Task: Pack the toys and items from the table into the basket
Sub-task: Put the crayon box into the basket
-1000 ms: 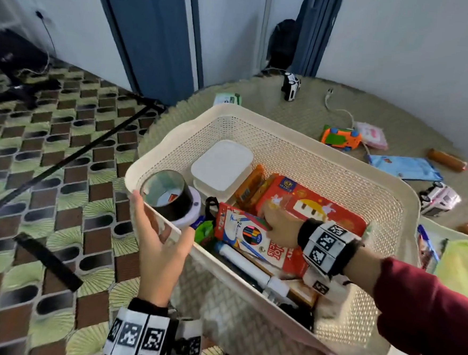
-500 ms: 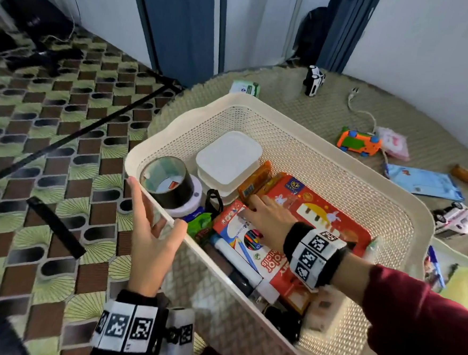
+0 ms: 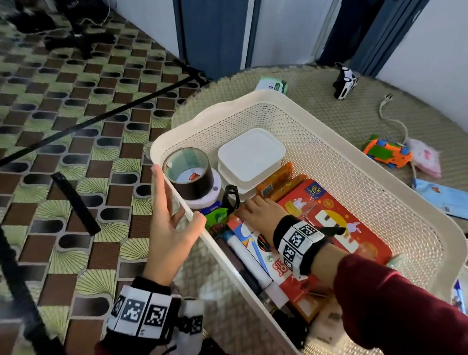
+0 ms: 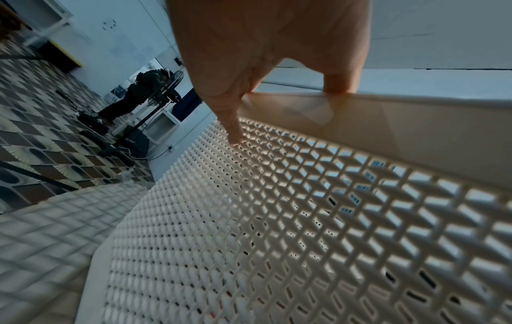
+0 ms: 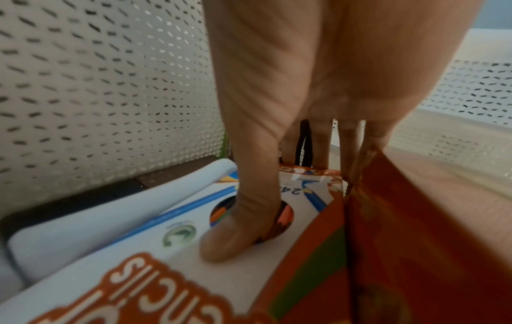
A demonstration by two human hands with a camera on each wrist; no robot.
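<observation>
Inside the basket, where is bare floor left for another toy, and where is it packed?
Bare mesh floor lies along the far wall of the basket, beyond the red box and white container. The near-left side is crowded: tape roll, pencil box, right hand.
</observation>
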